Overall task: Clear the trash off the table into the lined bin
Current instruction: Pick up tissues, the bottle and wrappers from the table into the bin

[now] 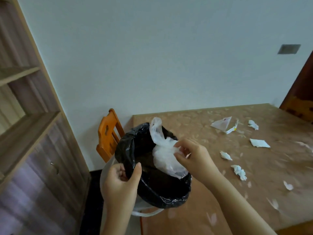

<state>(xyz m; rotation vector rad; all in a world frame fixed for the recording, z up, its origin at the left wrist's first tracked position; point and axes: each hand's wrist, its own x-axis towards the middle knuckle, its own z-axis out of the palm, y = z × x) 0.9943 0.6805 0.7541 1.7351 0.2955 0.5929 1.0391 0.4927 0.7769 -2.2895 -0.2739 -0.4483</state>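
A bin lined with a black bag [125,150] is held up at the table's left edge. My left hand [121,185] pinches the liner's near rim. A crumpled white plastic bag [165,155] hangs over the bin's mouth, half inside it, and my right hand [193,158] holds it by its right side. On the brown patterned table [194,126] lie several scraps of trash: a clear wrapper [221,123], a folded white paper [259,143] and crumpled tissues [239,172].
An orange wooden chair [108,134] stands behind the bin against the white wall. A wooden shelf unit with a cabinet [33,116] fills the left side. A dark wooden piece [301,99] stands at the far right. The floor below is dark.
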